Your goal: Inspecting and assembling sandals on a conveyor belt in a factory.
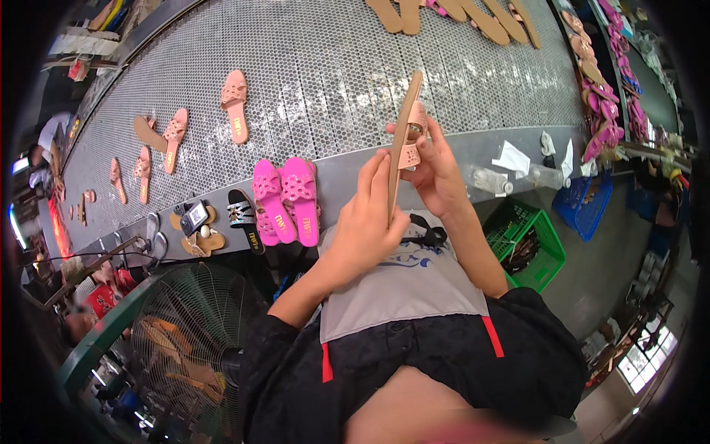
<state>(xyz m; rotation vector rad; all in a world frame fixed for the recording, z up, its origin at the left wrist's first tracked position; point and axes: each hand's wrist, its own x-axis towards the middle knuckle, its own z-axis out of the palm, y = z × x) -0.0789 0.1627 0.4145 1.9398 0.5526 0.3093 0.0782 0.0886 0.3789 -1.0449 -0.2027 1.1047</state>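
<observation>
Both hands hold a peach slipper (404, 140) edge-on above the worktop (355, 174). Left hand (366, 222) fingers pinch the sole's rear, right hand (436, 174) fingers grip the strap, prob. to steady it. Pink pair (287, 198) lies nearby.

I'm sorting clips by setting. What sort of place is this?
Likely a footwear factory line: both hands hold a peach sandal over a long mesh conveyor carrying more sandals, with loose soles further along.
</observation>
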